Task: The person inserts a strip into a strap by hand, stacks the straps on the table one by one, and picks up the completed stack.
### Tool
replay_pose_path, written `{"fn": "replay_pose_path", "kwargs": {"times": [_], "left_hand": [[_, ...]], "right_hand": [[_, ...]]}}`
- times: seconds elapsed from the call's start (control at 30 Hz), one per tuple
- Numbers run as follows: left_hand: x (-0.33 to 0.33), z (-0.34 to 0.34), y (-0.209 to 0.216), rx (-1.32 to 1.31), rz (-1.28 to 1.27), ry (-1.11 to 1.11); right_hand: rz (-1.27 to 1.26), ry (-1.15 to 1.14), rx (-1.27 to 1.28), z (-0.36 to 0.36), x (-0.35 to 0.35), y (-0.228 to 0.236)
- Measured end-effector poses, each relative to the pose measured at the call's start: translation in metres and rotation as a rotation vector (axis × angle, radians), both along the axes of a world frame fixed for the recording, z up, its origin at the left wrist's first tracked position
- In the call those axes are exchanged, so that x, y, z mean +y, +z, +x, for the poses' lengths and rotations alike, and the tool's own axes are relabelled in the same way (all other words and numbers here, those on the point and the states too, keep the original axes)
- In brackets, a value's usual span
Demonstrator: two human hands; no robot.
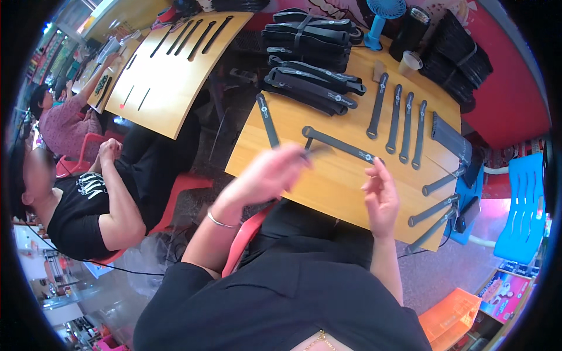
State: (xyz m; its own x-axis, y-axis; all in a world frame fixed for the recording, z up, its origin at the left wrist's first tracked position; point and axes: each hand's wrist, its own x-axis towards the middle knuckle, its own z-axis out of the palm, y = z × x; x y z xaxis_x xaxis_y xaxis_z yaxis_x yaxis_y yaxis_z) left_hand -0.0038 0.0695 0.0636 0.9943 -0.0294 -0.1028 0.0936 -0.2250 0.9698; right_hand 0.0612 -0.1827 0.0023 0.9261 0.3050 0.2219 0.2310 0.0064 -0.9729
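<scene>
My left hand [270, 175], a metal bangle on its wrist, is over the table's near edge. It is blurred by motion, its fingers curled together around a dark thing that I cannot make out. One dark grey strap [342, 144] with a slotted, rounded end lies slantwise just beyond it. At that strap's printed end is my right hand [381, 196], with its index finger and thumb at the tip and the other fingers curled. Another strap [267, 120] lies to the left, and several straps [393, 119] are lined up on the right.
Bundled straps [310, 38] are stacked on the far side of the wooden table [328, 181]. Near them stand a blue fan [383, 17], a black tumbler [410, 32] and a cup [411, 61]. More straps [439, 210] overhang the right edge. A seated person [99, 205] is at left.
</scene>
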Motion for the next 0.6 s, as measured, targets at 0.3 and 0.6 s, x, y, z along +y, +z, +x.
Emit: {"fn": "replay_pose_path", "kwargs": {"times": [0.3, 0.6], "left_hand": [[-0.040, 0.017, -0.018, -0.162, 0.288, -0.379], [0.005, 0.017, -0.034, -0.029, 0.158, -0.241]], "right_hand": [[-0.142, 0.127, -0.062, -0.004, -0.015, 0.028], [-0.056, -0.108, 0.242, -0.001, -0.038, -0.003]]}}
